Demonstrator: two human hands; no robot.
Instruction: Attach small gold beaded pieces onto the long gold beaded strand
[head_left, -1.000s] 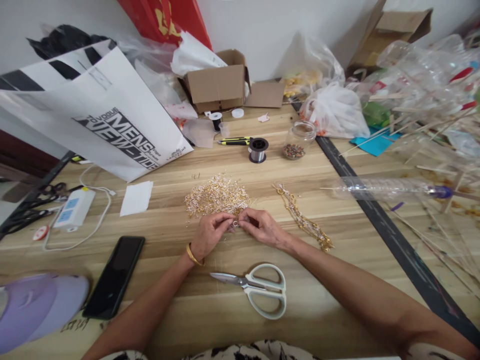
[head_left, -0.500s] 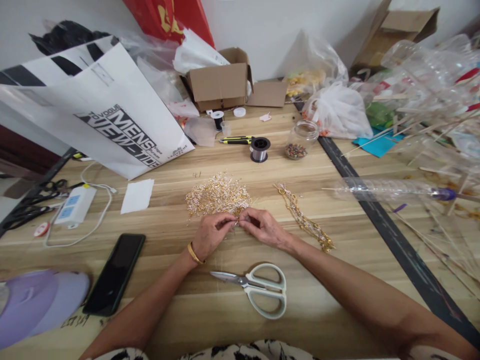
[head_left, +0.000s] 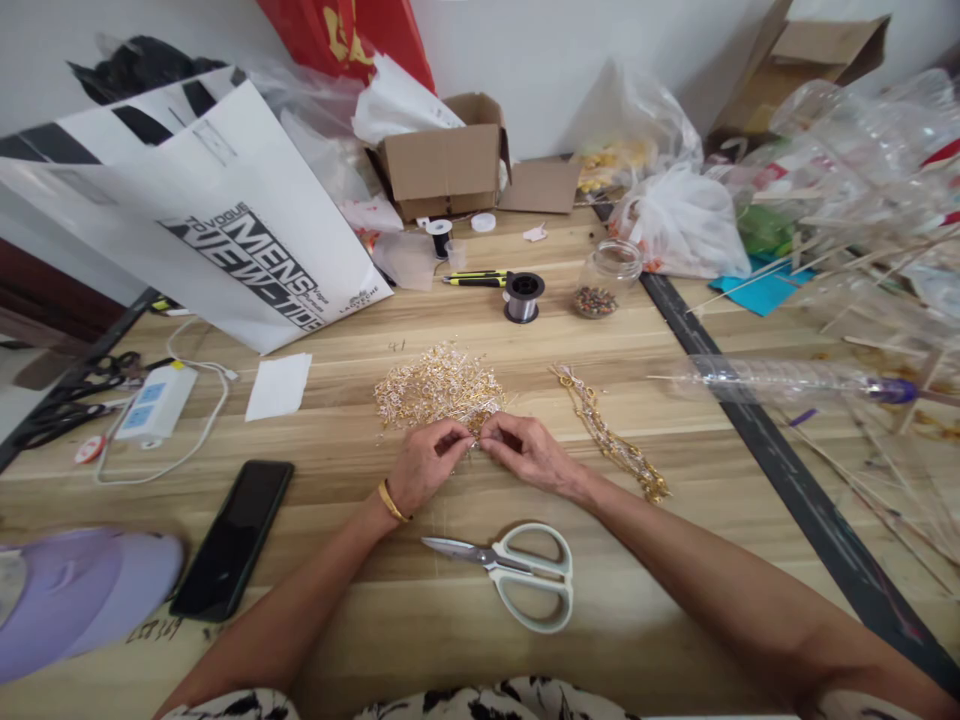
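Observation:
A loose heap of small gold and clear beads (head_left: 435,385) lies on the wooden table. At its near edge my left hand (head_left: 427,460) and my right hand (head_left: 525,455) meet, thumbs and forefingers pinched close together. What sits between the fingertips is too small to make out; faint thin strands show near them. To the right rests a bundle of gold and clear beaded strands (head_left: 609,435). Scissors with pale handles (head_left: 510,572) lie slightly open, nearer to me, between my forearms.
Behind the beads stand a wire spool (head_left: 523,297), a yellow-black cutter (head_left: 475,278) and a jar of beads (head_left: 604,285). A phone (head_left: 232,540) and a purple cap (head_left: 90,600) lie left, below a large paper bag (head_left: 262,220). Plastic bottles and thin sticks crowd the right.
The view has shifted slightly. Both hands stay pinched together at the bead heap's edge, with only small finger movement.

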